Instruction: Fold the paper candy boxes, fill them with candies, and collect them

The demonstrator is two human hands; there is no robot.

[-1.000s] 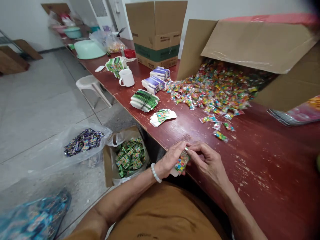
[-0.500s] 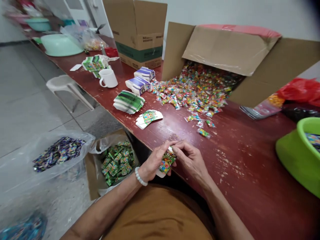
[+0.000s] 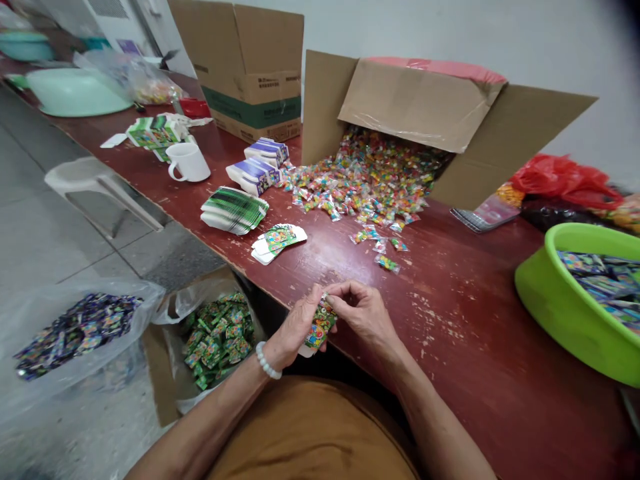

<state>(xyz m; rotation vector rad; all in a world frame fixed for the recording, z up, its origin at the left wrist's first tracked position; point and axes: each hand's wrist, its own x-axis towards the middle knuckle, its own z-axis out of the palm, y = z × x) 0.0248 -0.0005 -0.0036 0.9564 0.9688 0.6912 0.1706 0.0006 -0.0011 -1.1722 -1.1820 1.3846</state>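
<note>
My left hand (image 3: 296, 331), with a pale bead bracelet at the wrist, is closed around a small printed cardboard candy box (image 3: 320, 325). The box is green and multicoloured and is held tilted over the table's front edge; a white flap stands out at its lower end. My right hand (image 3: 364, 313) has its thumb and fingers pinched at the box's upper end, partly hiding it. Ahead lie a few flattened boxes (image 3: 280, 239) and a stack of green flat boxes (image 3: 234, 211). Loose wrapped candies (image 3: 367, 193) spill from an open carton (image 3: 400, 100) beyond.
A lime green basin (image 3: 555, 307) full of packets stands at the right. A white mug (image 3: 189, 163) and purple-white boxes (image 3: 254, 176) sit farther left. Below the edge are a carton of filled green boxes (image 3: 220, 340), a plastic bag of purple packets (image 3: 83, 327) and a white stool (image 3: 95, 180).
My view has turned right, so the scene shifts left. The white flap at the box's upper end, plain before, now barely shows under my right fingertips. Both hands keep hold of the box.
</note>
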